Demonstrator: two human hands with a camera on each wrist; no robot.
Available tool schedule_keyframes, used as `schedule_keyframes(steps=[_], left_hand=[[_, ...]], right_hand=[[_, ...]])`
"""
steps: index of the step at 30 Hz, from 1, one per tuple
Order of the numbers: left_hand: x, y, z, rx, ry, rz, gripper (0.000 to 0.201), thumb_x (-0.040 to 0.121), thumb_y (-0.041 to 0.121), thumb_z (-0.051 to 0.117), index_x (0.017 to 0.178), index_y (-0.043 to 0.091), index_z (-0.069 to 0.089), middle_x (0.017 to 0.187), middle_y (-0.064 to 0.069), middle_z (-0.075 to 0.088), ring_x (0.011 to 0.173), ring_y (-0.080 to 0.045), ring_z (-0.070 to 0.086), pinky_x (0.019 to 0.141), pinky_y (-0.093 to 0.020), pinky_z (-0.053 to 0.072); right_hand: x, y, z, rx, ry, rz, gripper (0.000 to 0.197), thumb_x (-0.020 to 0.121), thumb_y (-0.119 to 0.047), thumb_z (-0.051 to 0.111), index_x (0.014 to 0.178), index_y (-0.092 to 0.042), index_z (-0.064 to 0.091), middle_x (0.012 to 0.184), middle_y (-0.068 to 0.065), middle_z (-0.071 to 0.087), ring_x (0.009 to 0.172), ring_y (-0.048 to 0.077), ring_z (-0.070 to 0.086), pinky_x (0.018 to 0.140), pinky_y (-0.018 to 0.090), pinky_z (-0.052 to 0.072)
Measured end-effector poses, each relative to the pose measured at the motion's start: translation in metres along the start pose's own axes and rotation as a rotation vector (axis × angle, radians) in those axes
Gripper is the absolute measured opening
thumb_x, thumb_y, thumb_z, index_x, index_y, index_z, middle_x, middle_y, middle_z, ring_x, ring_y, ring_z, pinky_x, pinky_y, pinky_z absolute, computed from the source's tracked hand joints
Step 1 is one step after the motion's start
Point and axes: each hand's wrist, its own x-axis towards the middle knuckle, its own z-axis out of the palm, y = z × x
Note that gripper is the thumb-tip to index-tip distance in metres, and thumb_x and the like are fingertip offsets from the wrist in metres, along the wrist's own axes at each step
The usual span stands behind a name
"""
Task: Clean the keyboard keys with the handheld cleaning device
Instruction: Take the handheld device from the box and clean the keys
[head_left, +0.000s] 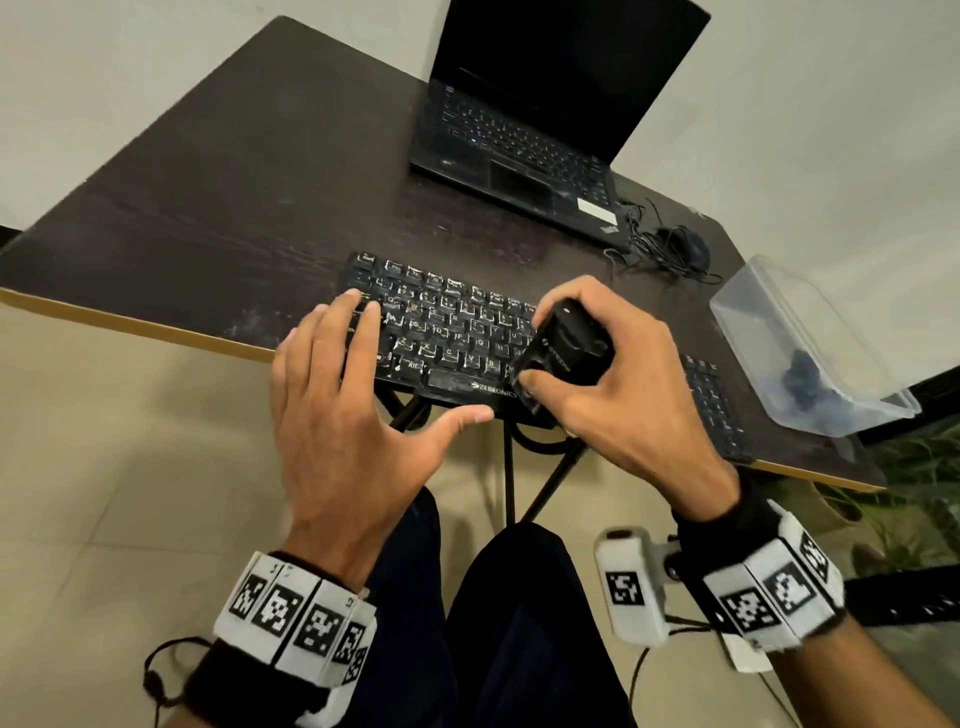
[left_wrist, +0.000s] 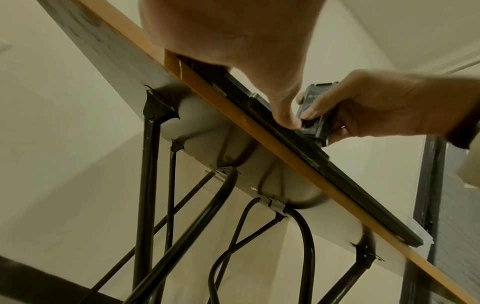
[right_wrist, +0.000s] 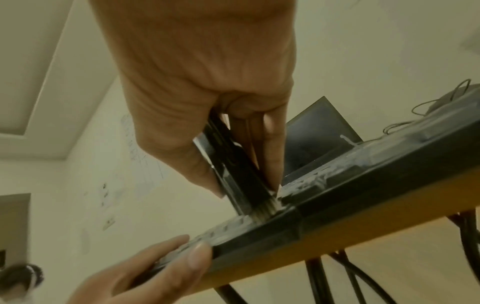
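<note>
A dusty black keyboard (head_left: 441, 322) lies at the near edge of a dark table (head_left: 234, 197). My right hand (head_left: 613, 374) grips a black handheld cleaning device (head_left: 563, 348) and holds it tilted over the keyboard's middle keys. In the right wrist view the device (right_wrist: 233, 170) ends in a brush tip that touches the keys at the keyboard's (right_wrist: 337, 195) front edge. My left hand (head_left: 353, 395) rests with straight fingers on the keyboard's left end, thumb spread along its front edge. From the left wrist view, my thumb (left_wrist: 283, 107) presses the keyboard's (left_wrist: 324, 162) front edge beside the device (left_wrist: 315, 115).
An open black laptop (head_left: 530, 119) stands at the back of the table, with a wired mouse (head_left: 685, 244) to its right. A clear plastic box (head_left: 800, 343) with dark items sits at the right edge. Metal folding legs (left_wrist: 148, 185) run under the table.
</note>
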Motion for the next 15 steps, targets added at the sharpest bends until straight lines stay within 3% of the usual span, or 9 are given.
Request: schedule_keyframes(steps=[4, 8, 12, 15], left_hand=[[0.000, 0.000, 0.000, 0.007, -0.003, 0.004, 0.118, 0.073, 0.093, 0.064, 0.144, -0.001, 0.057, 0.155, -0.016, 0.052, 0.146, -0.037, 0.047, 0.121, -0.055, 0.035], [0.000, 0.000, 0.000, 0.006, -0.006, -0.002, 0.118, 0.073, 0.093, 0.066, 0.144, -0.001, 0.057, 0.156, -0.016, 0.052, 0.146, -0.037, 0.047, 0.122, -0.054, 0.034], [-0.001, 0.001, 0.000, 0.011, -0.004, 0.003, 0.117, 0.074, 0.093, 0.064, 0.144, -0.001, 0.057, 0.155, -0.016, 0.052, 0.146, -0.037, 0.047, 0.123, -0.053, 0.033], [-0.001, 0.000, 0.000, -0.001, 0.005, -0.001, 0.118, 0.074, 0.093, 0.063, 0.144, -0.001, 0.057, 0.156, -0.016, 0.052, 0.146, -0.037, 0.046, 0.124, -0.052, 0.032]], right_hand=[[0.016, 0.014, -0.005, -0.033, 0.085, 0.052, 0.039, 0.073, -0.012, 0.085, 0.101, -0.025, 0.061, 0.089, -0.006, 0.068, 0.082, 0.020, 0.067, 0.076, 0.045, 0.057], [0.008, 0.010, -0.006, -0.009, -0.031, -0.018, 0.039, 0.074, -0.011, 0.086, 0.100, -0.027, 0.062, 0.087, -0.007, 0.067, 0.079, 0.018, 0.068, 0.073, 0.044, 0.058], [0.026, 0.026, -0.014, -0.035, 0.051, 0.044, 0.039, 0.076, -0.011, 0.087, 0.102, -0.025, 0.062, 0.091, -0.009, 0.066, 0.084, 0.014, 0.066, 0.079, 0.045, 0.058], [0.026, 0.028, -0.017, 0.025, -0.035, 0.013, 0.039, 0.077, -0.009, 0.089, 0.101, -0.024, 0.063, 0.091, -0.009, 0.066, 0.084, 0.014, 0.066, 0.078, 0.043, 0.059]])
